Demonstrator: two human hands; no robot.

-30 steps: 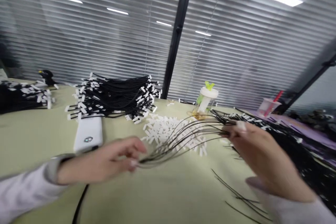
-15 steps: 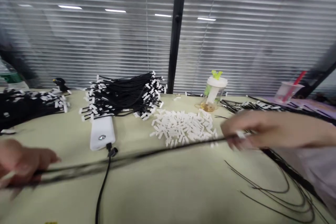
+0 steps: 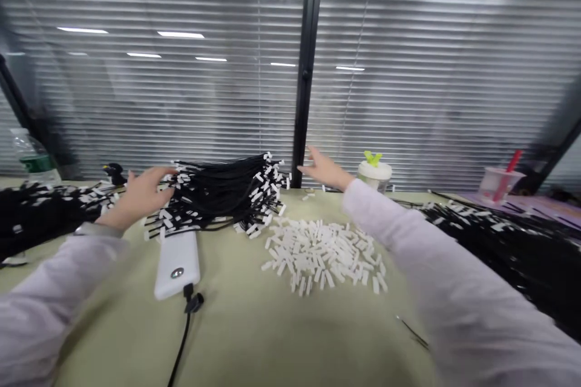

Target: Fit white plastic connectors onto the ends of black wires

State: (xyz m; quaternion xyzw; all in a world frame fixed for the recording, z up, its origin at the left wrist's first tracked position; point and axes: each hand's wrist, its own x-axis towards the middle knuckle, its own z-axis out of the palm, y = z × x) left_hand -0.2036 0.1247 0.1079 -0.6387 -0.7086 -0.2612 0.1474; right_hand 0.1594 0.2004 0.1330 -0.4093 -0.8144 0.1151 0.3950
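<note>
A heap of black cables point(image 3: 218, 190) with white connectors on both ends lies at the back of the table, left of centre. My left hand point(image 3: 144, 195) is at the heap's left end, thumb and fingers apart, holding nothing I can see. Whether its fingertips touch the connectors I cannot tell. My right hand point(image 3: 325, 169) is stretched out beyond the heap's right end, in front of the window frame, with its fingers spread and nothing in them. Below that arm, loose white connectors point(image 3: 324, 254) form a pile.
A white power bank point(image 3: 178, 263) with a plugged-in black lead point(image 3: 181, 338) lies before the heap. More black cables lie at far left point(image 3: 40, 217) and right point(image 3: 508, 260). A lidded cup point(image 3: 374, 174), a plastic cup with red straw point(image 3: 499, 184) and a bottle point(image 3: 36, 157) stand behind.
The black cable stretched between both hands has left them. My hands have moved forward to the heap's two ends and opened. The view has tilted up.
</note>
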